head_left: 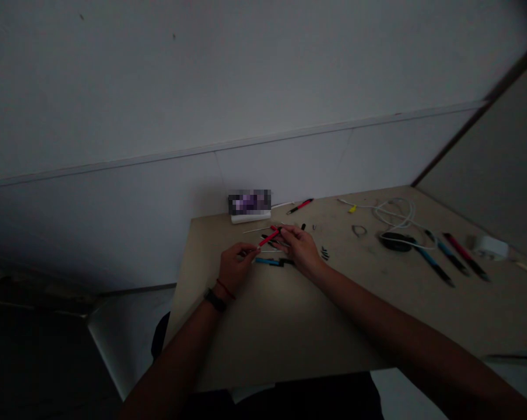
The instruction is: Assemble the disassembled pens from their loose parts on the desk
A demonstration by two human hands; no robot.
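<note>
A red pen barrel (269, 238) slants between my two hands above the table. My right hand (302, 249) grips its upper, black end with thumb and fingers. At the lower end, my left hand (237, 261) pinches the tip, where something small and pale shows; I cannot make out whether it is a separate part. Just below lies a blue pen barrel (267, 262) with black parts beside it. Thin pen refills (255, 230) and other dark pieces lie around and behind my fingers, partly hidden. Several small black pieces (324, 253) are to the right of my right hand.
A phone-like screen (250, 202), blurred out, leans on a white base (251, 217) by the wall. Behind my hands lies a red and black pen (300, 206). To the right are a coiled white cable (394, 213), a black rounded object (397, 241), several pens (433, 265) and a white adapter (491, 247).
</note>
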